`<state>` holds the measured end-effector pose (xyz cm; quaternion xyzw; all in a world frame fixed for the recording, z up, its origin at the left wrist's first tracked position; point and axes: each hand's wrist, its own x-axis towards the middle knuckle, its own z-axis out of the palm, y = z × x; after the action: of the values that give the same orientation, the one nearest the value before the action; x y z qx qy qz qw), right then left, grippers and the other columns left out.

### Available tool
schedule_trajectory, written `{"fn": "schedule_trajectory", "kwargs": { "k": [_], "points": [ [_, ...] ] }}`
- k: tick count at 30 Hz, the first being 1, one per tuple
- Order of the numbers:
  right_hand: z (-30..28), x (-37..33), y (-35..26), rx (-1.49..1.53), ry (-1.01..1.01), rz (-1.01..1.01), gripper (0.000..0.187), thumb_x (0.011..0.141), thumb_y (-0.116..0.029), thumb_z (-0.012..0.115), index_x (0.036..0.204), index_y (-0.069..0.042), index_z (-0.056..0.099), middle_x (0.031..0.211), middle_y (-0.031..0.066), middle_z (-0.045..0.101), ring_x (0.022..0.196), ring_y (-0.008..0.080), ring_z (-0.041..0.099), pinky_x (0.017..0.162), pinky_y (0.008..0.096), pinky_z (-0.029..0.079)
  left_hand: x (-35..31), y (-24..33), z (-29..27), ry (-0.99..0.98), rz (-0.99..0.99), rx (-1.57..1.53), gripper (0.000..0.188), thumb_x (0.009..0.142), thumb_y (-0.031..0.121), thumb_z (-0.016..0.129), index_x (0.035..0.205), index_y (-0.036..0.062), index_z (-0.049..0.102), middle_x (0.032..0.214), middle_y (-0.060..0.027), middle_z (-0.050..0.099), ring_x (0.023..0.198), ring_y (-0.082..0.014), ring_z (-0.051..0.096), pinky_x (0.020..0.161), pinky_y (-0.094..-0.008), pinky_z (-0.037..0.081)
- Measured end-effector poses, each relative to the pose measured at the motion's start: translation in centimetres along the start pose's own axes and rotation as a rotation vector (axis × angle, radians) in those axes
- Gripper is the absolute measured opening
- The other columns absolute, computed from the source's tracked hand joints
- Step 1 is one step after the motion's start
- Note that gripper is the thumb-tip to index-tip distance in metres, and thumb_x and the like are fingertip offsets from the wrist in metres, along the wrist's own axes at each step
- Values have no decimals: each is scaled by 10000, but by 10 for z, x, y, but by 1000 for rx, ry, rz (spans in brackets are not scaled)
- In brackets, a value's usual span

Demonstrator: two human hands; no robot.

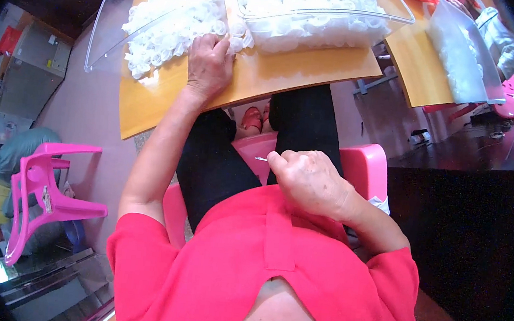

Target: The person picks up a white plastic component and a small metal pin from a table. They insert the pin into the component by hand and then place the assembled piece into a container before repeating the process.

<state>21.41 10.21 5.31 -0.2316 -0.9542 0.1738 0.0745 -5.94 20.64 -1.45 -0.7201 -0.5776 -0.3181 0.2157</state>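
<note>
My left hand [209,66] rests at the wooden table's near side, its fingers curled against a heap of small white translucent plastic parts [166,42]. Its fingertips are hidden, so whatever they grip does not show. Close above my lap, my right hand [311,180] is closed around a small thin tool with a metal tip [261,158]. Only that tip pokes out past the thumb; the rest is covered by the fingers. A clear plastic bin [325,12] full of similar white parts stands on the table, right of the loose heap.
The wooden table [314,64] ends just before my knees. A second clear tray [91,48] overhangs its left edge. Far right, a translucent bag of white parts [458,59] lies on another table, near another person's sleeve [498,40]. A pink plastic stool [52,194] stands left.
</note>
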Motion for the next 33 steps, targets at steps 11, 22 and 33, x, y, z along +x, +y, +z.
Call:
{"fn": "schedule_trajectory", "kwargs": {
  "k": [11,22,33],
  "points": [
    [12,15,-4,593,487,123,165,826,-50,628,968,15,574,753,176,606,655,302,620,569,357,482,-57,89,-89,-80,-1135,-1755,121,837,-1,643,952,-34,624,886,-100,654,759,-158,623,662,-262,510],
    [16,11,-22,613,495,109,103,773,5,571,864,14,620,752,209,626,706,354,652,605,386,517,-103,147,-137,-136,-1294,-1916,117,917,67,576,1009,-4,595,960,-108,650,819,-171,636,709,-306,543],
    [13,-3,-31,503,387,-64,264,789,77,570,1053,60,581,756,176,604,664,282,635,582,326,494,-130,117,-146,-266,-1028,-2165,484,805,6,686,1256,-19,512,1047,-138,635,885,-177,630,750,-283,543]
  ]
}}
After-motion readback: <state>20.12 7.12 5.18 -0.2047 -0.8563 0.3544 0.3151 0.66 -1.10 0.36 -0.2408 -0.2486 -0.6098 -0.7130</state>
